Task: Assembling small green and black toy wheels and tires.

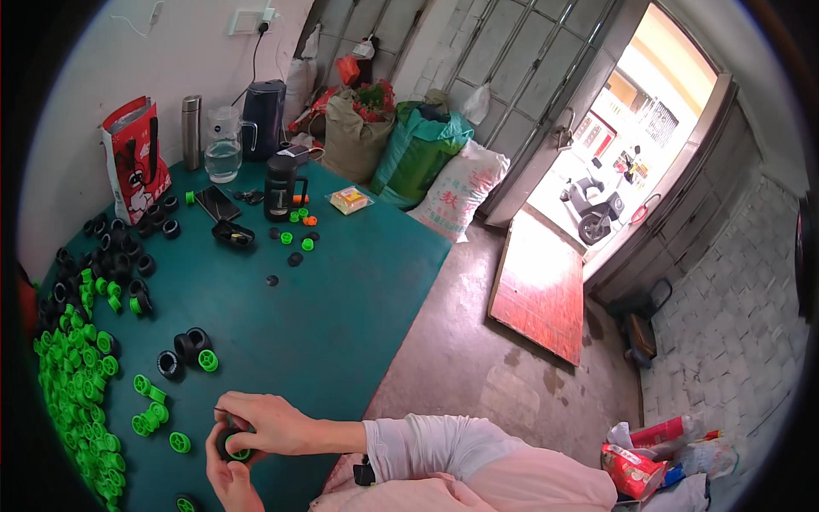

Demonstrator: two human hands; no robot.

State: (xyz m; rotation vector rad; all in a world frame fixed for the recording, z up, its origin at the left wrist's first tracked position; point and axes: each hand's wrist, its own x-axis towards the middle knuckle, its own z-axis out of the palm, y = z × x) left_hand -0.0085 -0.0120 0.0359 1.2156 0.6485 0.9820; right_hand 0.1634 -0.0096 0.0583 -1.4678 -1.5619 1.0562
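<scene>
Close to the table's near edge, my left hand [229, 485] and my right hand [271, 421] come together around a small toy wheel [240, 453]. It has a black tyre and a bright green hub, partly hidden by my fingers. My left fingers wrap its outer side while my right thumb and fingers press from above. Just beyond lie loose green hubs [179, 442] and a small group of black tyres [169, 365]. One wheel [185, 503] with a tyre around its green hub lies near the lower edge.
A big heap of green hubs [81, 384] and a pile of black tyres [107, 247] line the table's left side. Farther back stand a black lidded mug [280, 192], a glass jug [223, 158], a steel flask [191, 132] and a red-and-white bag [136, 166]. Full sacks [422, 154] stand behind the table.
</scene>
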